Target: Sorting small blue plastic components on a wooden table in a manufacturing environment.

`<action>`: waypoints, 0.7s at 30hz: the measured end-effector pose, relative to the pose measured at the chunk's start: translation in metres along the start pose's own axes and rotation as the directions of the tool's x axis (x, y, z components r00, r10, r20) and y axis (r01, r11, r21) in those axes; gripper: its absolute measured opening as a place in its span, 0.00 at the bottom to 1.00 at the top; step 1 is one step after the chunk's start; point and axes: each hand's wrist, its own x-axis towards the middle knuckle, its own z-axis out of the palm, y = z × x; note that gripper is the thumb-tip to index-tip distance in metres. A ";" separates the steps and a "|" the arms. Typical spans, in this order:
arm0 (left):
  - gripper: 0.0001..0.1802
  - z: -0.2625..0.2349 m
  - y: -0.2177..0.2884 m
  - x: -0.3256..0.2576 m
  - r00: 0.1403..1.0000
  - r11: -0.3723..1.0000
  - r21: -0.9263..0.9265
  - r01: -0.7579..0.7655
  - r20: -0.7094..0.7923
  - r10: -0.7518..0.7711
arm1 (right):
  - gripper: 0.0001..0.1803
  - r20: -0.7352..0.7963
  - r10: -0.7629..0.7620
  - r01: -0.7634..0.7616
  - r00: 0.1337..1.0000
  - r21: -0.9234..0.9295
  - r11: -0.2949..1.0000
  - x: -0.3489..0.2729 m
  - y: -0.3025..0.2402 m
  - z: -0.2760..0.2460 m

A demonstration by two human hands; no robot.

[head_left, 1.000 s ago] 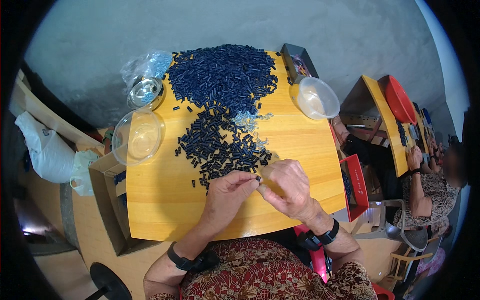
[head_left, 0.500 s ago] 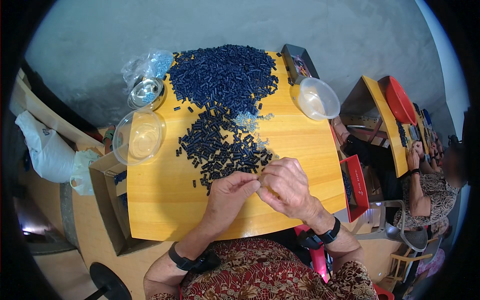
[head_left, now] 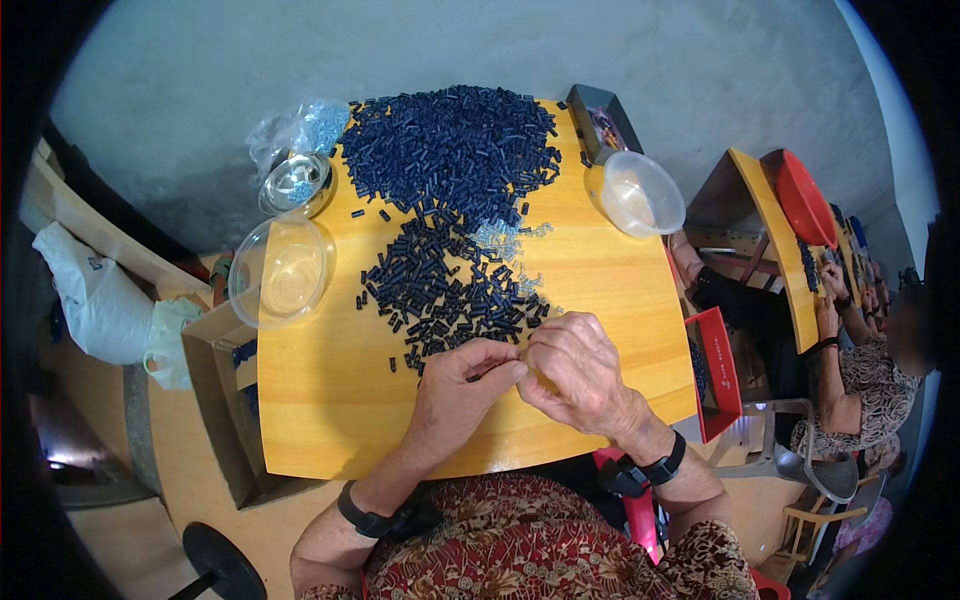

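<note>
My left hand (head_left: 452, 392) and my right hand (head_left: 582, 375) meet over the near part of the yellow table (head_left: 620, 320). Thumb and fingers of each are pinched together, fingertips close to the other hand's. Whatever they hold is too small and too covered by the fingers to make out. Just beyond my hands lies a loose scatter of short dark tube-shaped pieces (head_left: 430, 270). It runs back into a large heap of similar dark blue pieces (head_left: 450, 150). Small clear, pale blue pieces (head_left: 497, 238) lie along the right side of the scatter.
A clear plastic bowl (head_left: 240, 285) and a metal bowl (head_left: 318, 190) stand at the left edge, near a bag of pale blue pieces (head_left: 325, 125). At the right are a translucent bowl (head_left: 665, 195) and a grey tray (head_left: 597, 100). A person (head_left: 845, 395) works at another table.
The whole view has shifted slightly. My hands stay together in nearly the same place, with their fingers only a little moved.
</note>
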 end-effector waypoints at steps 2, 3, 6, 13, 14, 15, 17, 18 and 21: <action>0.09 -0.001 0.002 0.001 1.000 1.000 0.020 0.017 0.003 -0.017 | 0.14 -0.001 -0.032 0.032 0.999 -0.027 0.999 0.001 0.002 0.001; 0.09 -0.002 0.001 0.001 1.000 1.000 0.018 -0.007 -0.003 0.007 | 0.14 0.000 -0.029 0.029 1.000 -0.022 0.999 0.002 0.002 0.002; 0.08 -0.012 0.009 0.001 0.999 1.000 -0.021 -0.006 -0.039 0.006 | 0.14 0.027 -0.037 0.037 0.999 0.009 0.999 0.012 0.002 -0.002; 0.06 -0.056 0.030 -0.007 0.963 0.987 0.062 -0.145 -0.218 0.156 | 0.12 0.037 0.257 -0.258 0.966 0.044 0.965 -0.006 0.016 -0.018; 0.06 -0.061 0.024 -0.010 0.959 0.991 0.059 -0.124 -0.249 0.135 | 0.11 0.082 0.222 -0.224 0.972 0.014 0.975 -0.010 0.017 -0.015; 0.07 -0.064 0.020 -0.013 0.953 0.993 0.055 -0.102 -0.282 0.113 | 0.10 0.130 0.186 -0.186 0.974 -0.014 0.983 -0.014 0.017 -0.014; 0.07 -0.065 0.015 -0.020 0.949 0.995 0.069 -0.066 -0.305 0.084 | 0.09 0.129 0.216 -0.215 0.968 -0.022 0.976 -0.018 0.019 -0.011; 0.07 -0.066 0.013 -0.022 0.943 0.996 0.085 -0.034 -0.327 0.060 | 0.08 0.125 0.244 -0.242 0.962 -0.030 0.970 -0.019 0.021 -0.009; 0.07 -0.065 0.007 -0.023 0.937 0.996 0.053 -0.067 -0.339 0.081 | 0.07 0.118 0.318 -0.317 0.941 -0.028 0.948 -0.022 0.031 -0.005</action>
